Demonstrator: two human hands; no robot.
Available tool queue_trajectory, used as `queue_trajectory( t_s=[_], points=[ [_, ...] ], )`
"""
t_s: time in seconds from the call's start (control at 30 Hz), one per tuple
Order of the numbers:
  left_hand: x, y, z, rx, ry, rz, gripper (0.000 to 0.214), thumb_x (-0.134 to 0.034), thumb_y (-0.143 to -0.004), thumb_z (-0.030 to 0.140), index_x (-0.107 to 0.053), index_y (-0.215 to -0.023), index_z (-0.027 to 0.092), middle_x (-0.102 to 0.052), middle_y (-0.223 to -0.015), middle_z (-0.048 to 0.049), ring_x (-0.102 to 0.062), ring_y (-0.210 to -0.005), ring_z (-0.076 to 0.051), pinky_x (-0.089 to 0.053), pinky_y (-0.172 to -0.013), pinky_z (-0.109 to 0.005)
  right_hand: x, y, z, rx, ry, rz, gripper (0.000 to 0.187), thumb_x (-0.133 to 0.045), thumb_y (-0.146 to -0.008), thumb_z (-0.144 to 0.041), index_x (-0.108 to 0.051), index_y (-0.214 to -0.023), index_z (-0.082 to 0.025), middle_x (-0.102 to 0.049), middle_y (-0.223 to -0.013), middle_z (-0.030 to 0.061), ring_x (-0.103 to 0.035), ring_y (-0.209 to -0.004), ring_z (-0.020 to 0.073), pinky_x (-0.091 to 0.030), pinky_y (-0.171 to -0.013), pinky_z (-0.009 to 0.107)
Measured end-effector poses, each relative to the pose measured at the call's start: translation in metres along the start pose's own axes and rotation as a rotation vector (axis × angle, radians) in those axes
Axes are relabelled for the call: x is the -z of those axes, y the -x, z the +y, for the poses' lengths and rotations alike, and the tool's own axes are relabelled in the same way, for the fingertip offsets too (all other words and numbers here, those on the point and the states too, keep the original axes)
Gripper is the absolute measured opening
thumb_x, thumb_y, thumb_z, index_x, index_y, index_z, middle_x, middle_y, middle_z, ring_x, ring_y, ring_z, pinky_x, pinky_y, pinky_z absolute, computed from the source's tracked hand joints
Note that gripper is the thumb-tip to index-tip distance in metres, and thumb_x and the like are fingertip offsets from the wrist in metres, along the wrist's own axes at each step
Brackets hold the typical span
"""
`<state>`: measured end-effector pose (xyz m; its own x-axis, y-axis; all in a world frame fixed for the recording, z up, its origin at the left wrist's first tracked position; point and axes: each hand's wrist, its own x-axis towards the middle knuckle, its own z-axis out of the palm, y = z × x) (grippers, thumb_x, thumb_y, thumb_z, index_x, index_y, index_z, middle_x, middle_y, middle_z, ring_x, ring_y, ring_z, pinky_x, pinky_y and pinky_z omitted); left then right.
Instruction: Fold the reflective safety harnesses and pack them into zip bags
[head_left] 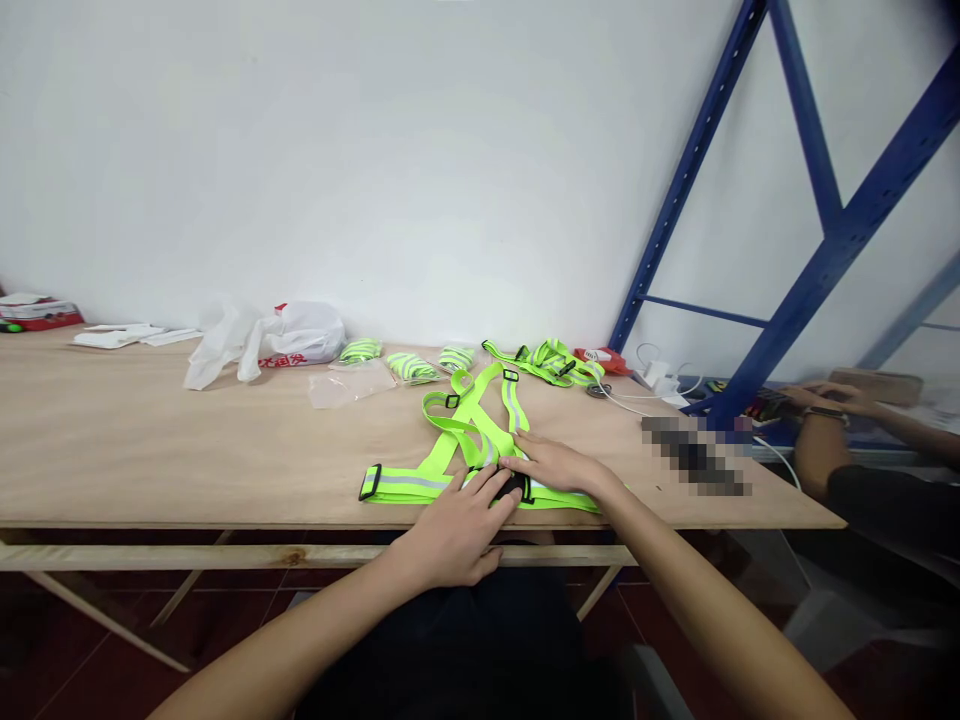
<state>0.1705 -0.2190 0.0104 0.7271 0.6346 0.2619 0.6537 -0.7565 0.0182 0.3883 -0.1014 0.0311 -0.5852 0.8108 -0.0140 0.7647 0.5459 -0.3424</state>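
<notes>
A neon-yellow reflective harness vest [409, 483] with grey stripes and black strap sliders lies at the table's front edge. My left hand [457, 525] rests on its waist strap, fingers stretched out and a little bent at the black buckle piece [512, 484]. From the right, my right hand [556, 466] lies over the same spot, its fingers extended flat on the vest. The fingertips of both hands come close together at the buckle, which they partly cover. Behind the hands, the shoulder straps curl up loosely.
Packed neon bands [411, 367], a clear wrapper [351, 384] and white plastic bags [300, 333] stand along the wall. Another tangled vest [553, 358] lies at the back right. Blue shelf posts [795, 280] rise at right, near another person's arm [821, 440].
</notes>
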Motion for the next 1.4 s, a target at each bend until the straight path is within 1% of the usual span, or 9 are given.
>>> queue_trajectory(
  t_s=[0.17,0.3,0.47,0.63,0.73,0.8,0.93,1.27,1.4],
  points=[
    [0.000,0.000,0.000,-0.005,0.001,-0.002,0.068,-0.057,-0.089,0.037,-0.034,-0.148,0.013,-0.036,-0.155,-0.0226,-0.027,-0.147,-0.038,-0.018,-0.118,-0.061,0.004,-0.028,0.011,-0.074,0.036,-0.067,0.095,-0.042,-0.086,-0.080,-0.044,-0.151,-0.012,-0.041,-0.155,0.0172,-0.038,-0.143,0.0365,-0.031,-0.119,0.046],
    [0.002,0.000,0.001,-0.002,-0.007,-0.008,0.068,-0.058,-0.088,0.037,-0.035,-0.148,0.014,-0.035,-0.157,-0.0211,-0.027,-0.148,-0.037,-0.017,-0.119,-0.060,0.009,-0.054,0.022,-0.077,0.049,-0.085,0.095,-0.043,-0.085,-0.082,-0.049,-0.148,-0.010,-0.045,-0.153,0.0180,-0.042,-0.141,0.0358,-0.033,-0.118,0.043],
    [0.005,0.000,0.002,-0.004,-0.013,-0.013,0.067,-0.057,-0.088,0.035,-0.035,-0.147,0.013,-0.036,-0.156,-0.0210,-0.027,-0.147,-0.037,-0.022,-0.117,-0.060,0.013,-0.086,0.042,-0.105,0.084,-0.074,0.082,-0.045,-0.088,-0.076,-0.057,-0.141,-0.014,-0.050,-0.150,0.0160,-0.046,-0.139,0.0342,-0.036,-0.116,0.040],
    [0.009,-0.001,0.003,-0.012,-0.013,0.001,0.064,-0.058,-0.086,0.033,-0.039,-0.144,0.014,-0.039,-0.154,-0.0197,-0.032,-0.145,-0.037,-0.027,-0.115,-0.059,0.014,-0.111,0.064,-0.148,0.154,0.017,0.061,-0.047,-0.098,-0.059,-0.052,-0.142,-0.016,-0.046,-0.153,0.0171,-0.048,-0.137,0.0298,-0.035,-0.115,0.048],
    [0.012,0.000,0.004,-0.022,-0.007,0.004,0.064,-0.058,-0.087,0.033,-0.039,-0.145,0.014,-0.040,-0.153,-0.0190,-0.034,-0.143,-0.037,-0.029,-0.114,-0.058,0.017,-0.118,0.076,-0.154,0.200,0.094,0.048,-0.047,-0.101,-0.050,-0.059,-0.134,-0.018,-0.054,-0.145,0.0160,-0.054,-0.130,0.0278,-0.040,-0.111,0.044],
    [0.013,0.000,0.005,-0.042,0.002,0.005,0.063,-0.057,-0.088,0.034,-0.039,-0.145,0.014,-0.041,-0.153,-0.0184,-0.034,-0.143,-0.036,-0.030,-0.114,-0.056,0.020,-0.122,0.083,-0.162,0.236,0.147,0.038,-0.053,-0.100,-0.043,-0.060,-0.129,-0.019,-0.059,-0.139,0.0130,-0.059,-0.122,0.0262,-0.046,-0.105,0.047],
    [0.016,0.000,0.010,-0.076,0.014,0.009,0.059,-0.054,-0.090,0.033,-0.040,-0.144,0.014,-0.041,-0.153,-0.0176,-0.036,-0.143,-0.034,-0.033,-0.113,-0.053,0.027,-0.130,0.094,-0.201,0.313,0.201,0.032,-0.060,-0.097,-0.036,-0.061,-0.125,-0.019,-0.061,-0.129,0.0095,-0.063,-0.109,0.0232,-0.054,-0.092,0.046],
    [0.018,-0.003,0.015,-0.074,-0.008,-0.008,0.064,-0.056,-0.088,0.034,-0.038,-0.144,0.011,-0.042,-0.151,-0.0207,-0.036,-0.141,-0.036,-0.034,-0.111,-0.056,0.043,-0.161,0.092,-0.254,0.450,0.093,0.032,-0.060,-0.097,-0.035,-0.060,-0.125,-0.019,-0.062,-0.127,0.0094,-0.064,-0.106,0.0221,-0.056,-0.089,0.043],
    [0.017,-0.007,0.015,-0.050,0.008,-0.004,0.064,-0.059,-0.085,0.034,-0.040,-0.142,0.011,-0.043,-0.149,-0.0211,-0.037,-0.140,-0.036,-0.035,-0.110,-0.055,0.040,-0.173,0.084,-0.260,0.487,0.078,0.031,-0.060,-0.098,-0.035,-0.061,-0.125,-0.020,-0.062,-0.127,0.0094,-0.064,-0.106,0.0219,-0.056,-0.089,0.043]
  ],
)
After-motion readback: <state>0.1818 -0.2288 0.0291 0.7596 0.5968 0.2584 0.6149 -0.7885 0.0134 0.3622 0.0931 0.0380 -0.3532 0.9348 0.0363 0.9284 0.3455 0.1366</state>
